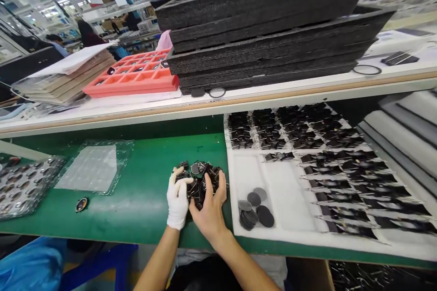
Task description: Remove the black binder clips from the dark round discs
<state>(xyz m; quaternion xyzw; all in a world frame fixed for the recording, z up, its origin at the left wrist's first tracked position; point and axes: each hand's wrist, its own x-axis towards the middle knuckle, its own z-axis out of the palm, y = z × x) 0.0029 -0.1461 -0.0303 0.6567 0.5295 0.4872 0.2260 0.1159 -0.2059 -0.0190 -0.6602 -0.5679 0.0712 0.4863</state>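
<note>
A heap of black binder clips with silver wire handles lies on the green work surface, between my two hands. My left hand, in a white glove, curls its fingers against the heap's left side. My bare right hand wraps its fingers over the clips from the right. Among them, at the heap's far side, shows a small round dark disc. The fingers partly hide the clips, so I cannot tell how many each hand grips.
Right of my hands, a white foam tray holds rows of clips and a clear bag of dark discs. Leftward lie a small round part and clear plastic trays. A shelf edge overhead carries black foam trays and a red tray.
</note>
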